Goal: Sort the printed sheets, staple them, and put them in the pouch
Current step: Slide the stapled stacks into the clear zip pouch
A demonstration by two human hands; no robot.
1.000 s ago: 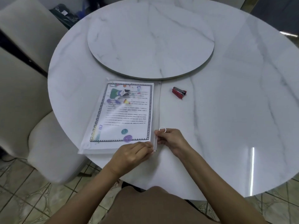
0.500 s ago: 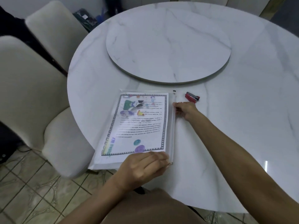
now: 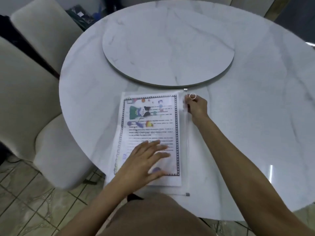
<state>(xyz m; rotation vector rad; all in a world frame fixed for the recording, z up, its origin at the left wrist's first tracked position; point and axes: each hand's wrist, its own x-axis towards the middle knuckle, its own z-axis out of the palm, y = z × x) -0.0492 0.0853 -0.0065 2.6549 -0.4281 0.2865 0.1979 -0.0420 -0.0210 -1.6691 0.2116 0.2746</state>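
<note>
White ring pull [image 3: 192, 96] stands just above the curled fingertips [image 3: 187, 100] of the right hand [image 3: 197, 107], which pinch the zip at the 1 o'clock corner of the clear plastic zip pouch [image 3: 187, 150]. On the pouch's 6 o'clock half the left hand [image 3: 144, 160] lies flat, fingers straight and spread, pressing down and holding nothing. Inside the pouch show the colourful printed sheets [image 3: 150, 120] with a dark patterned border. The pouch lies at 7 o'clock on the round white marble table [image 3: 255, 116], just short of the raised round marble turntable [image 3: 168, 48]. Cream upholstered chairs [image 3: 22, 99] stand at 9 o'clock.
</note>
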